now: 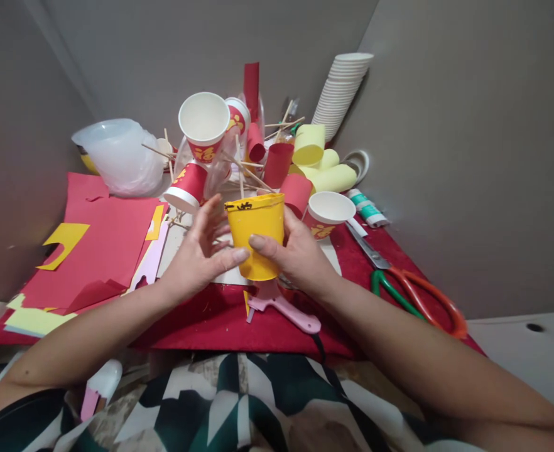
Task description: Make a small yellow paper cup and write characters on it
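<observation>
A yellow cup (257, 235), seemingly covered in yellow paper with black marks near its rim, is held upright in front of me. My right hand (300, 251) grips it, the thumb across its front and the fingers behind, out of sight. To the left of the cup, my left hand (211, 245) has its fingers apart, its thumb tip at the cup's side; whether it touches cannot be made out. Just below the cup lies a pink glue gun (286, 312). Right of my right hand stands a red-and-white paper cup (330, 210).
Red paper sheets (102, 245) and a yellow cutout (64, 245) lie left. Behind stand stacked paper cups (204, 119), red paper tubes (277, 164) and wooden sticks. Large scissors (413, 295) lie right. White cups (342, 91) lean in a stack against the wall.
</observation>
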A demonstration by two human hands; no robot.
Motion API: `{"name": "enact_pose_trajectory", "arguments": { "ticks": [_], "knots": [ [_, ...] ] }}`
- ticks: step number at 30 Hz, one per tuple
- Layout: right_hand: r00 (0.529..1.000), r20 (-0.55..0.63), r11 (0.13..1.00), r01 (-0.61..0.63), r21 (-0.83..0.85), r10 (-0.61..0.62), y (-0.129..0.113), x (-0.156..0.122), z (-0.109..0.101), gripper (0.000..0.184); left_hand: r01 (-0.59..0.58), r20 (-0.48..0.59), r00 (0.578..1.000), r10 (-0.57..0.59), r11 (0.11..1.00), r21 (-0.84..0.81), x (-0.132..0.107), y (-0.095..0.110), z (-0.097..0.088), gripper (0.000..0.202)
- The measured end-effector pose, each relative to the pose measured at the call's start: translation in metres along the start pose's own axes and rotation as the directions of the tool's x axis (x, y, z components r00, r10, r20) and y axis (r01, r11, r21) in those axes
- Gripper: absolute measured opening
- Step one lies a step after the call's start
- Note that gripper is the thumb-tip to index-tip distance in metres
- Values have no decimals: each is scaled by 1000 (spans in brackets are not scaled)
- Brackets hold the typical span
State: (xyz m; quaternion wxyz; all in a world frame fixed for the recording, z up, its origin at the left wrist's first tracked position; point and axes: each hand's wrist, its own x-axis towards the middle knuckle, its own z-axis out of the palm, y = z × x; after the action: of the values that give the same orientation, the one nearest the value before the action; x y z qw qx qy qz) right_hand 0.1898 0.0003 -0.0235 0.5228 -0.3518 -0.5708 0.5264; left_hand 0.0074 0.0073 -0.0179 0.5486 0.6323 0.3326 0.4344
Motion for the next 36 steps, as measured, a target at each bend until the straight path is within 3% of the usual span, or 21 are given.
{"name": "enact_pose_trajectory", "arguments": {
  "ticks": [3, 6, 10, 15, 20, 23, 26, 31, 36],
  "knots": [
    [999, -36, 1000, -20, -24, 19, 5, -1, 4, 106, 125, 144, 984, -105, 982, -142, -4, -5, 11, 93],
    [999, -33, 995, -30, -93, 27, 6, -3, 6, 105, 156, 153, 980, -129, 972, -178, -7, -10, 16, 85],
    [1000, 15, 966, 23, -256, -20, 1, -5, 2, 81, 229, 132, 970, -206, 954, -195, 0, -14, 9, 75],
    [987, -56, 911, 116, -396, -150, -9, 0, -15, 57, 342, 278, 923, -265, 897, -280, 15, -10, -10, 69],
    [964, -165, 926, 139, -350, -207, -16, 5, -25, 41, 418, 368, 877, -307, 866, -273, 19, -6, -17, 60],
    [934, -220, 918, 193, -347, -280, -20, 6, -28, 44, 444, 407, 855, -322, 860, -252, 19, -3, -18, 63],
    [960, -105, 921, 213, -326, -260, -23, 6, -33, 48, 442, 424, 850, -314, 863, -247, 19, 0, -19, 60],
    [985, 66, 956, 173, -238, -162, -27, 6, -36, 32, 432, 476, 829, -294, 877, -210, 19, 0, -20, 60],
    [991, 119, 991, 74, -114, -61, -30, 6, -29, 29, 330, 443, 869, -222, 926, -184, 17, -3, -18, 75]
  ]
}}
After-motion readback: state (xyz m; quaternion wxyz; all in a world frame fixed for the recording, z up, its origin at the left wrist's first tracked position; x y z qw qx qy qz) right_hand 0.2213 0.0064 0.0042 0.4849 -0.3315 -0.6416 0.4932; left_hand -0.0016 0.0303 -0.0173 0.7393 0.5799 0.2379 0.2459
